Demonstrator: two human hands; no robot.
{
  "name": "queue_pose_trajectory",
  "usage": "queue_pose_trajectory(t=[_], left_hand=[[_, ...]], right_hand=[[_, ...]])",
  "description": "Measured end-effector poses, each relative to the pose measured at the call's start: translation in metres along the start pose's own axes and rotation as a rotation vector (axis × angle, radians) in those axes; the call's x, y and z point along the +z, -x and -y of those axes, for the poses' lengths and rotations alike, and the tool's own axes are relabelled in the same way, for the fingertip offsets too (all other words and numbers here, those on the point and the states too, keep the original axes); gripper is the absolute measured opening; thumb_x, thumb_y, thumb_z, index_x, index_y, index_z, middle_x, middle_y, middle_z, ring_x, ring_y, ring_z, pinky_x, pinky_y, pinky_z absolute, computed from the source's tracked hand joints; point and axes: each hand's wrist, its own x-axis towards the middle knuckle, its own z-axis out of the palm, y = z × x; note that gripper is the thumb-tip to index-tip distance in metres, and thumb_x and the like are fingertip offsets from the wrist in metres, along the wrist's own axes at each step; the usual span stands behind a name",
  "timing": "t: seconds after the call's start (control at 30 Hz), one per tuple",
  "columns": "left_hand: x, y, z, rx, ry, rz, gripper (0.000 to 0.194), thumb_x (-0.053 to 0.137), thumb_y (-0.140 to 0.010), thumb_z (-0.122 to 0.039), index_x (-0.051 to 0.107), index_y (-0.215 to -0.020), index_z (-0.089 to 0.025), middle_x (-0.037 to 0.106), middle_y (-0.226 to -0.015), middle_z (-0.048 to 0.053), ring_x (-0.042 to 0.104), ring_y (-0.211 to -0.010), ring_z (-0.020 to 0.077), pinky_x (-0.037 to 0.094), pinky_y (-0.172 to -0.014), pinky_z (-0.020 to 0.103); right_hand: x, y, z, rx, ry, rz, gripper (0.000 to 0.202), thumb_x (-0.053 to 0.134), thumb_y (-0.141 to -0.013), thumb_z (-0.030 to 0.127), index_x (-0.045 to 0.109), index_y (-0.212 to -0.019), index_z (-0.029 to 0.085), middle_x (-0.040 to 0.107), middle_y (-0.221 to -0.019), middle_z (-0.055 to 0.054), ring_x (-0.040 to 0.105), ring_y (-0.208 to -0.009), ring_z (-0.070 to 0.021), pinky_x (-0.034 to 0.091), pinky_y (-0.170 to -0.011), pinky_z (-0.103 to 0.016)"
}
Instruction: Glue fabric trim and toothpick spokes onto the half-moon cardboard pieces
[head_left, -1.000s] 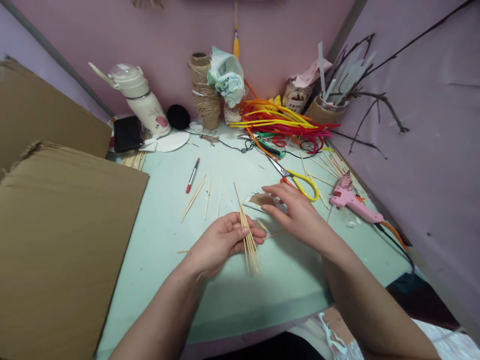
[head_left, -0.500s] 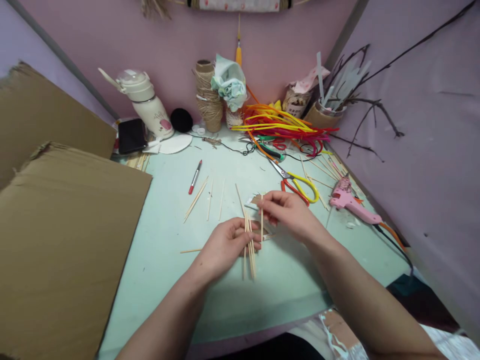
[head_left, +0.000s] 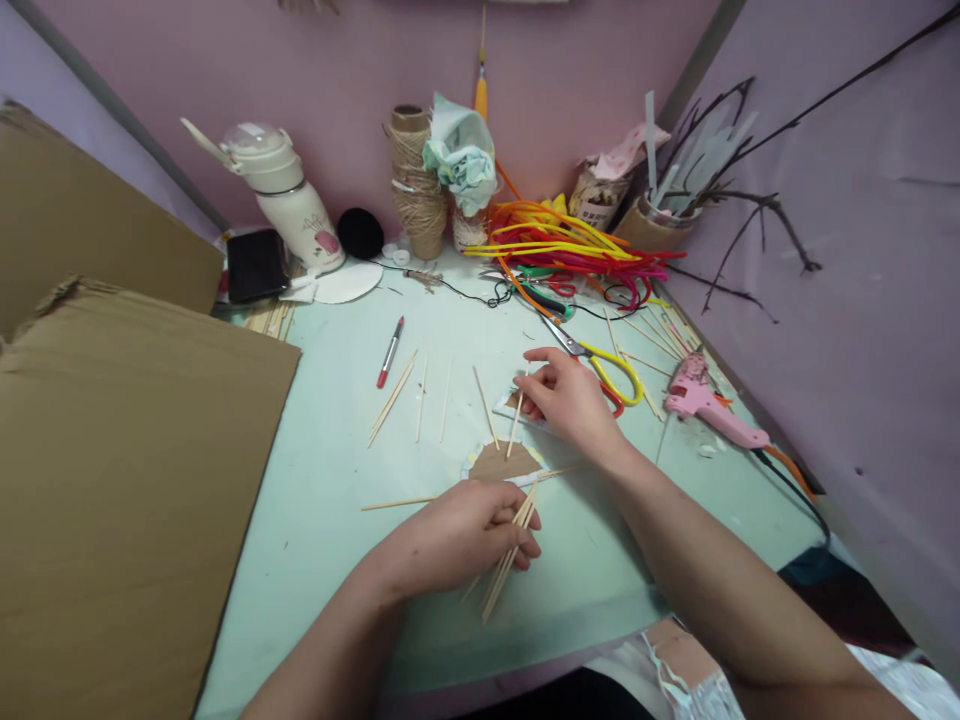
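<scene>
The left forearm enters from the lower left corner, and the left hand [head_left: 469,530] is low over the table [head_left: 322,560], with its back turned up and its fingers directed to the right. These fingers are closed together with the thumb around a bundle of thin sticks [head_left: 501,580], which lies slanted across the hand, one end toward the person's body. Whether this hand rests on the table, I cannot tell.

The right forearm comes from the lower right and reaches forward and to the left. The right hand [head_left: 570,400] is farther from the body than the left one, its fingers bent and the index finger lifted toward the left. Thumb and fingers pinch a single stick [head_left: 514,430] near its upper part. The stick is tilted, and its lower tip is over the half-round cardboard piece [head_left: 499,463], which lies just beyond the left hand; if the tip touches it is not clear.

A second cardboard piece [head_left: 508,408] lies partly hidden behind the right hand. Just beside this hand, on its right, are the yellow-and-red scissors [head_left: 616,375].
</scene>
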Motion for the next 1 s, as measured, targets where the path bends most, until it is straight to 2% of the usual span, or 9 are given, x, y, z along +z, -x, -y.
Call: queue_pose_trajectory(t=[0.3,0.4,0.47,0.53,0.6,0.77,0.87,1.0], left_hand=[[-0.001,0.000,0.000,-0.014,-0.022,-0.031,0.013,0.047,-0.088,-0.027,0.059,-0.092,-0.020,0.075,-0.095,0.005,0.072,-0.085,0.0213,0.054,-0.074,0.033],[-0.001,-0.001,0.002,-0.016,-0.019,-0.042,0.014,0.047,-0.088,-0.027,0.059,-0.093,-0.020,0.075,-0.095,0.005,0.072,-0.086,0.0213,0.054,-0.073,0.032],[0.000,-0.001,0.005,-0.010,-0.003,-0.043,0.015,0.048,-0.089,-0.028,0.060,-0.094,-0.020,0.075,-0.094,0.005,0.072,-0.086,0.0213,0.053,-0.072,0.032],[0.000,-0.001,0.006,-0.007,0.020,-0.053,0.016,0.048,-0.089,-0.029,0.060,-0.094,-0.020,0.074,-0.097,0.005,0.072,-0.084,0.0207,0.053,-0.071,0.031],[0.000,0.001,0.004,0.005,0.014,-0.067,0.017,0.047,-0.090,-0.029,0.061,-0.095,-0.020,0.073,-0.099,0.004,0.072,-0.083,0.0197,0.052,-0.070,0.030],[-0.003,0.009,-0.004,0.164,-0.198,-0.062,0.018,0.044,-0.090,-0.018,0.062,-0.089,-0.022,0.071,-0.087,-0.001,0.067,-0.086,0.0165,0.047,-0.077,0.029],[-0.004,0.010,-0.004,0.266,-0.294,-0.050,0.019,0.045,-0.089,-0.014,0.061,-0.082,-0.021,0.068,-0.099,0.000,0.062,-0.096,0.0166,0.044,-0.086,0.030],[-0.005,0.009,-0.002,0.272,-0.317,-0.037,0.021,0.044,-0.090,-0.014,0.061,-0.081,-0.022,0.065,-0.105,0.001,0.059,-0.101,0.0178,0.042,-0.090,0.031]], right_hand=[[-0.001,-0.001,-0.001,-0.028,0.230,-0.064,0.031,0.061,-0.085,0.028,0.060,-0.114,0.017,0.067,-0.064,0.003,0.064,-0.056,-0.0156,0.048,-0.063,-0.029],[-0.009,0.006,0.003,-0.141,0.361,-0.108,0.031,0.062,-0.086,0.028,0.062,-0.115,0.017,0.069,-0.074,-0.001,0.065,-0.067,-0.0179,0.047,-0.067,-0.031],[-0.016,0.013,0.003,-0.316,0.405,-0.034,0.024,0.062,-0.087,0.025,0.065,-0.111,0.019,0.069,-0.086,-0.004,0.065,-0.078,-0.0191,0.048,-0.072,-0.032],[-0.021,0.019,0.002,-0.500,0.419,0.120,0.016,0.061,-0.089,0.022,0.068,-0.103,0.020,0.068,-0.098,-0.007,0.063,-0.091,-0.0208,0.049,-0.080,-0.034],[-0.023,0.023,-0.001,-0.618,0.436,0.244,0.013,0.059,-0.091,0.021,0.070,-0.099,0.021,0.067,-0.106,-0.009,0.061,-0.100,-0.0225,0.050,-0.086,-0.037],[-0.019,0.024,-0.012,-0.686,0.490,0.286,0.015,0.058,-0.092,0.019,0.073,-0.094,0.022,0.066,-0.113,-0.010,0.060,-0.105,-0.0232,0.052,-0.089,-0.039],[-0.015,0.023,-0.014,-0.691,0.500,0.287,0.019,0.056,-0.093,0.017,0.075,-0.091,0.022,0.067,-0.112,-0.009,0.060,-0.105,-0.0228,0.053,-0.089,-0.039],[-0.013,0.022,-0.016,-0.696,0.506,0.268,0.022,0.055,-0.093,0.016,0.075,-0.087,0.022,0.068,-0.110,-0.009,0.061,-0.105,-0.0230,0.053,-0.088,-0.040]])
